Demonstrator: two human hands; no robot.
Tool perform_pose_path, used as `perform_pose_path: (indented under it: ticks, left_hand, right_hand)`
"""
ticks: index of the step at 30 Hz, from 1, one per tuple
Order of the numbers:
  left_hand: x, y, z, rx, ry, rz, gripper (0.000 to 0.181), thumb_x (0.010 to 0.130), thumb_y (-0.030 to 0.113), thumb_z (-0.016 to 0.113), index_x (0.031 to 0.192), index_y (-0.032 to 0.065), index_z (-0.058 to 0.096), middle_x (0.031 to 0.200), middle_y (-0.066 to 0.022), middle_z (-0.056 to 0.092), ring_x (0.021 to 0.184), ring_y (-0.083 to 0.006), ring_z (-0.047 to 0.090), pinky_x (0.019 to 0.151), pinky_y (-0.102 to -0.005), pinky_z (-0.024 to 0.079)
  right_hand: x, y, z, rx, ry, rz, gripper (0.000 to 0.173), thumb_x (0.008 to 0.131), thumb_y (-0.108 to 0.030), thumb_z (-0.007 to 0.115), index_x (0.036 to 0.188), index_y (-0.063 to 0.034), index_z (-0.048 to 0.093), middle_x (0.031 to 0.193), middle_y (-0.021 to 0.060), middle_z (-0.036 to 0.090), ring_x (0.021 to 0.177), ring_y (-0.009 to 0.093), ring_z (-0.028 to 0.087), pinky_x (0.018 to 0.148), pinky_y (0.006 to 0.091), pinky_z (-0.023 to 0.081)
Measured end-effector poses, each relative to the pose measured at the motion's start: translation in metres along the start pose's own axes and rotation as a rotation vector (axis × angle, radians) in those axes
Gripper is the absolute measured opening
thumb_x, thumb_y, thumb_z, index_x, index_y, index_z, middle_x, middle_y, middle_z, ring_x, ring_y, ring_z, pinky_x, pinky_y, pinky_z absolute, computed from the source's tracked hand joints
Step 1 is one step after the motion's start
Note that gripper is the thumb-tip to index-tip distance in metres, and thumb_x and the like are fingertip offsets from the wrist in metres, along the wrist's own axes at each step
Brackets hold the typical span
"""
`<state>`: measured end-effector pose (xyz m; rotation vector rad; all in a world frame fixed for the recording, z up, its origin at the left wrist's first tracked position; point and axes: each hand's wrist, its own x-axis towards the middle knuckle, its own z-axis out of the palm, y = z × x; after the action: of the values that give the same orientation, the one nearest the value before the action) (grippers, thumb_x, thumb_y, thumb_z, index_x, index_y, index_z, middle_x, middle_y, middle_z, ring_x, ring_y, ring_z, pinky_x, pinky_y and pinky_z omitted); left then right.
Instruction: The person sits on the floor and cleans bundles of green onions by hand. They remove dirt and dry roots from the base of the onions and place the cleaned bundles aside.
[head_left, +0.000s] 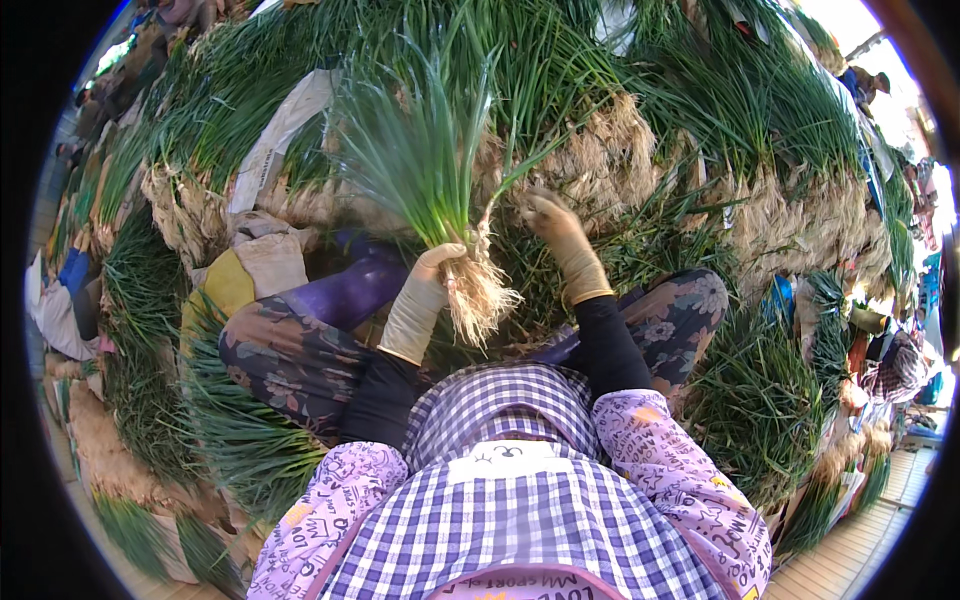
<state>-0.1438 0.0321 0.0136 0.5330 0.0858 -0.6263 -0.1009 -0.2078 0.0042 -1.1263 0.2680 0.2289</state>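
Note:
My left hand (429, 292), in a pale glove, is closed around the white stems of a bunch of green onions (442, 202). The leaves point away from me, and the tan roots hang toward my lap. One stalk leans out from the bunch to the right. Near it, my gloved right hand (553, 225) is raised with its fingers bent. It is slightly blurred, and no stalk shows clearly in it. Beyond both hands lies a long heap of green onions (600, 157), roots toward me.
Loose green leaves (675, 232) litter the ground between my bent legs. Another pile of green onions (247, 420) lies beside my left leg, and a leafy heap (757, 397) is at the right. A white printed strip (281, 135) crosses the far heap. Other people sit at both edges.

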Motion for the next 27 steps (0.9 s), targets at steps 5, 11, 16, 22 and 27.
perform_pose_path:
  ticks: [5, 11, 16, 22, 27]
  left_hand:
    - [-0.003, 0.001, 0.001, 0.022, -0.01, 0.01, 0.044, 0.079, 0.009, 0.056, 0.119, -0.0072, 0.051, 0.103, -0.0174, 0.064, 0.089, -0.0262, 0.065, 0.078, -0.04, 0.056]
    - [-0.008, 0.003, -0.003, 0.049, 0.072, -0.01, 0.041, 0.078, 0.01, 0.055, 0.116, -0.0068, 0.054, 0.101, -0.0176, 0.064, 0.088, -0.0257, 0.065, 0.077, -0.0383, 0.056]
    - [-0.008, 0.003, 0.007, -0.022, 0.006, -0.023, 0.039, 0.077, 0.01, 0.054, 0.113, -0.0053, 0.053, 0.097, -0.0163, 0.063, 0.084, -0.0257, 0.063, 0.079, -0.0382, 0.054]
    - [-0.005, -0.004, 0.019, 0.095, 0.058, -0.167, 0.037, 0.077, 0.004, 0.053, 0.113, -0.0079, 0.053, 0.112, -0.0237, 0.059, 0.103, -0.0325, 0.059, 0.094, -0.044, 0.047]
    - [0.001, -0.006, 0.003, -0.007, 0.085, -0.057, 0.03, 0.077, 0.005, 0.055, 0.104, -0.0063, 0.058, 0.12, -0.0234, 0.055, 0.108, -0.0306, 0.056, 0.096, -0.0422, 0.046]
  right_hand:
    - [0.0, 0.015, 0.046, 0.297, -0.397, 0.093, 0.03, 0.091, -0.023, 0.058, 0.116, -0.005, 0.057, 0.093, 0.0044, 0.063, 0.083, 0.013, 0.061, 0.077, 0.0269, 0.05]
    - [0.003, 0.028, 0.036, -0.671, 0.095, -0.285, 0.032, 0.092, -0.029, 0.058, 0.112, -0.0041, 0.061, 0.083, 0.0022, 0.062, 0.075, 0.012, 0.058, 0.069, 0.0257, 0.047]
    - [0.025, 0.015, -0.031, -0.112, 0.115, -0.018, 0.033, 0.093, -0.027, 0.057, 0.113, -0.0009, 0.06, 0.091, 0.0098, 0.066, 0.085, 0.019, 0.063, 0.081, 0.0316, 0.05]
    - [0.001, 0.0, 0.033, -0.065, -0.131, -0.043, 0.033, 0.094, -0.023, 0.054, 0.118, 0.0005, 0.057, 0.101, 0.0069, 0.064, 0.087, 0.014, 0.061, 0.082, 0.0275, 0.05]
    - [0.012, 0.006, 0.049, -0.738, -0.111, -0.069, 0.04, 0.089, -0.029, 0.058, 0.117, 0.0002, 0.059, 0.096, 0.0113, 0.068, 0.081, 0.017, 0.064, 0.077, 0.0294, 0.049]
